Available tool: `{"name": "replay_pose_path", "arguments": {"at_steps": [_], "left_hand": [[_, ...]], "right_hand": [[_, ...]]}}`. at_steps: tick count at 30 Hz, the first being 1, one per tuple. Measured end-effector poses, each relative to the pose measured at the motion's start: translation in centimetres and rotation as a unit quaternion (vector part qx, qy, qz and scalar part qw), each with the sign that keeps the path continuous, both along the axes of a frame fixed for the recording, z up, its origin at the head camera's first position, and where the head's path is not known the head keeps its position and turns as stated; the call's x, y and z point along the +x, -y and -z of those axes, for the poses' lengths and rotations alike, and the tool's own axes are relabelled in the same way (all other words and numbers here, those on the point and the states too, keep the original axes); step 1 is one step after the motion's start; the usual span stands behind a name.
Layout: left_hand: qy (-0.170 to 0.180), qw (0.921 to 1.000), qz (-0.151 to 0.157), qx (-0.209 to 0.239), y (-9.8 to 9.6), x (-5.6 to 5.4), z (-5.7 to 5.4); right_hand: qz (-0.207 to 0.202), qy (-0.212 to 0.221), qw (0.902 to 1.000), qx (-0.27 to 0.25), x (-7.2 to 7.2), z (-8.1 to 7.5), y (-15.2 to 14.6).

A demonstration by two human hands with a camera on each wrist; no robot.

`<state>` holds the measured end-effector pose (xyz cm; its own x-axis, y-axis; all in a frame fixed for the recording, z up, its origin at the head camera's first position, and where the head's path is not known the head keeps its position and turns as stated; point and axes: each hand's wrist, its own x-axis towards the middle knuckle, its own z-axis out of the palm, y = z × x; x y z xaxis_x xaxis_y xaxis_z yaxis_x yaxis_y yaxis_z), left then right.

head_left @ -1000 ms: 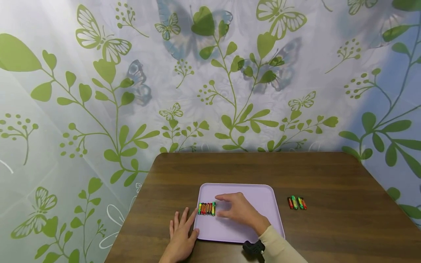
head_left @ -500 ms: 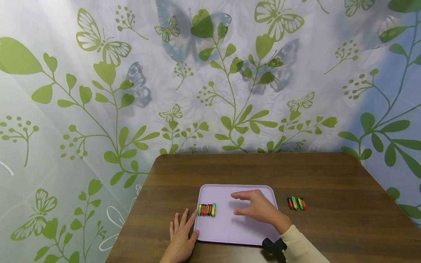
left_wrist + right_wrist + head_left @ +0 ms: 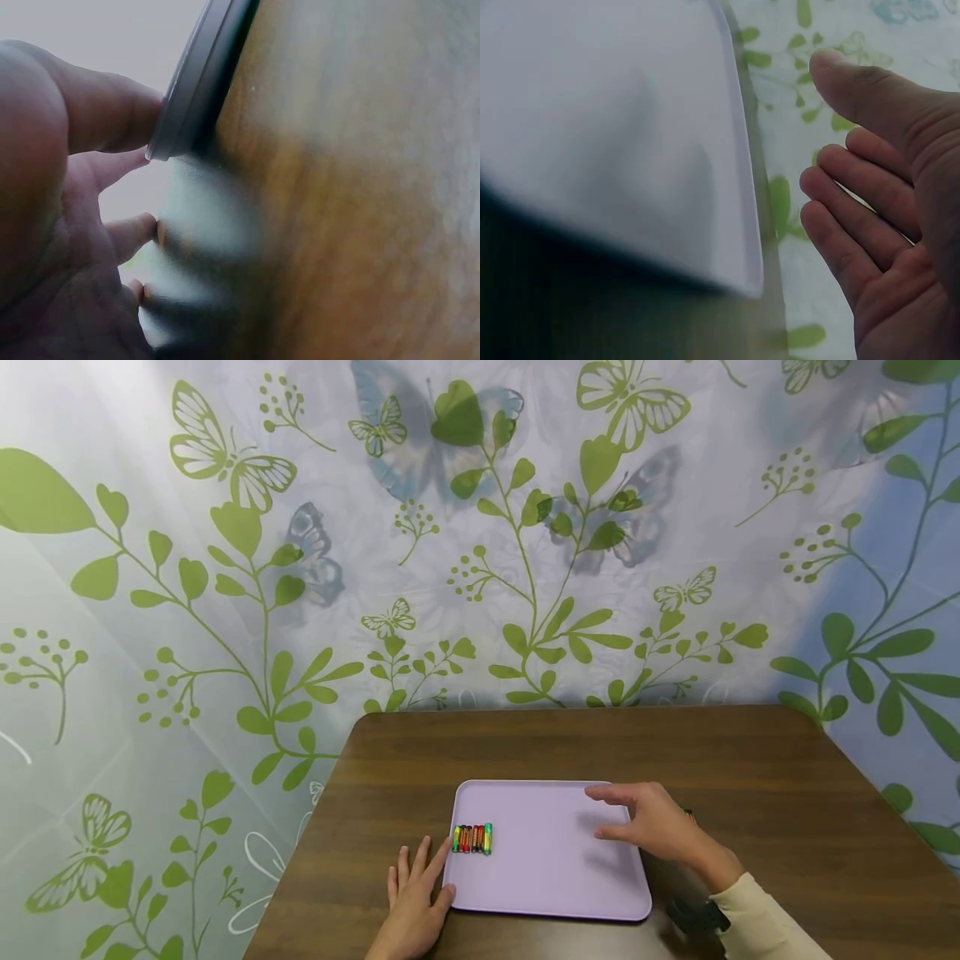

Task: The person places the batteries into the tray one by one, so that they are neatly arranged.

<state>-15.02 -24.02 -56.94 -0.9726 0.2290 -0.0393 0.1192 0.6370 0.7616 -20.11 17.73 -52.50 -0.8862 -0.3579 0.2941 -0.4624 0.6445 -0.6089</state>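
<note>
A lilac tray (image 3: 551, 893) lies on the brown table, and a row of several small batteries (image 3: 472, 839), green, red and black, stands side by side at its left edge. My left hand (image 3: 412, 902) rests flat at the tray's left side, thumb and index finger touching the rim; the left wrist view shows the thumb against the tray's rim (image 3: 187, 90). Above the tray's right edge hovers my right hand (image 3: 652, 822), thumb and fingers apart with nothing between them. In the right wrist view that hand (image 3: 885, 195) is bare-palmed beside the tray (image 3: 739, 150).
Just beyond my right hand, the tip of a battery (image 3: 690, 815) peeks out; the hand hides the others there. The wooden table (image 3: 810, 827) ends at a curtain (image 3: 525, 568) printed with green leaves and butterflies. A black strap device (image 3: 697, 914) sits on my right wrist.
My right hand has moved rightward from the battery row to the tray's right edge, now covering most of the batteries on the table. My left hand has stayed in place.
</note>
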Motion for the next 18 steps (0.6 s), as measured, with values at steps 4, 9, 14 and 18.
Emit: {"name": "replay_pose_path", "arguments": {"at_steps": [4,9,14,18], "left_hand": [[-0.001,1.0000,0.001,0.001,0.0,0.0,0.0],[-0.004,1.0000,0.002,0.001,0.0,0.0,0.0],[-0.002,1.0000,0.002,-0.001,-0.1,0.0,-0.1],[0.001,1.0000,0.001,-0.002,-0.1,0.0,-0.1]], "right_hand": [[0.020,0.013,0.9996,0.013,0.5,-0.6,-2.4],[0.027,0.021,0.9991,0.026,1.3,-1.2,-5.3],[0.030,0.025,0.9979,0.051,2.3,-1.2,-8.1],[0.045,0.021,0.9960,0.073,3.0,-0.9,-9.9]]}}
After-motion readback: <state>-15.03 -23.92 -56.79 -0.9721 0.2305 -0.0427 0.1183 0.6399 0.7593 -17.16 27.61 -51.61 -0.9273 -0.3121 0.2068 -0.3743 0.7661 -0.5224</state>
